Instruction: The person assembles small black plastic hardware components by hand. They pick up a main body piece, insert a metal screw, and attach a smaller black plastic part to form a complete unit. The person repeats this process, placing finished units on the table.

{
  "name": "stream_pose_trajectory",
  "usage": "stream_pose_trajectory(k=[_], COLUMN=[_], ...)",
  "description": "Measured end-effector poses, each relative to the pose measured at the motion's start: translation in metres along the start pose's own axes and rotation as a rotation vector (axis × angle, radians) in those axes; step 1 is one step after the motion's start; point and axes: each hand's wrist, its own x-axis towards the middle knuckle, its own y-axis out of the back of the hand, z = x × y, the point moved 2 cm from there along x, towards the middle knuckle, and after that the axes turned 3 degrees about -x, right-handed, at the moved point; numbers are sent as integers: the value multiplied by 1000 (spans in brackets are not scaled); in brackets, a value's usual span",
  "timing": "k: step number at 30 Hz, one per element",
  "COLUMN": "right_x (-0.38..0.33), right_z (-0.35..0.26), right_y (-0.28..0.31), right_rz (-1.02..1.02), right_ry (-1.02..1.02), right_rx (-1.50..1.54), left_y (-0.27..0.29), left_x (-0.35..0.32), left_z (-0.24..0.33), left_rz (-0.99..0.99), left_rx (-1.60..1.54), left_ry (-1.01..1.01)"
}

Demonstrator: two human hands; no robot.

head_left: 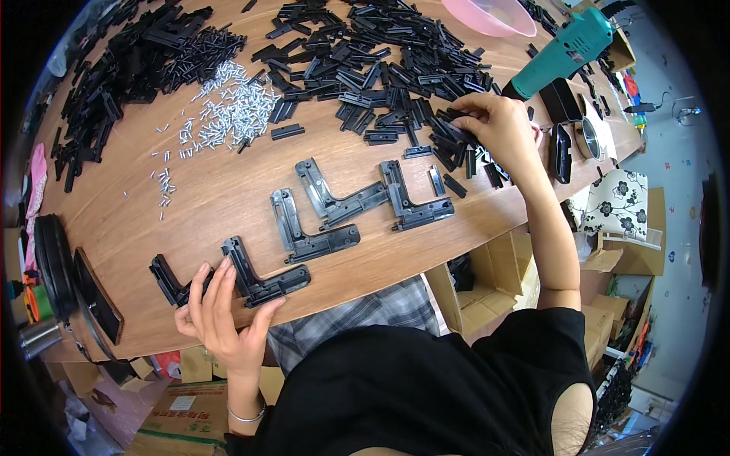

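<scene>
Near the bench's [228, 190] front edge, at about seven o'clock, the left hand [220, 311] lies with fingers spread and straight, pressing on an L-shaped black bracket [262, 277]; it grips nothing, the palm hanging off the edge. That bracket's long arm runs toward two o'clock from the fingertips, and a second bracket [169, 281] sits just left of the thumb side. Toward one o'clock from there, three more brackets [357, 204] lie in a row, well apart from either hand. Screws [228, 114] are scattered at eleven o'clock. At two o'clock the right hand [498, 125] is curled, fingertips pinched on a small black part [456, 115] at the edge of the black heap [380, 68]. Beyond it, at one o'clock, lies a green driver [566, 49].
</scene>
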Motion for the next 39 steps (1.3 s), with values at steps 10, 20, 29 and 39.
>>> stream_pose_trajectory(k=[10,20,29,39], right_x=[12,30,1,27], right_z=[12,13,-10,12], right_y=[2,-10,2,-2], right_rz=[181,113,-238,-8], right_ry=[67,143,-151,95], right_rx=[47,-45,935,68], left_y=[0,1,1,0], left_x=[0,0,1,0], left_z=[0,2,0,-1], left_rz=[-3,-2,-6,43], left_rx=[7,19,-11,-30], left_ry=[1,11,11,4])
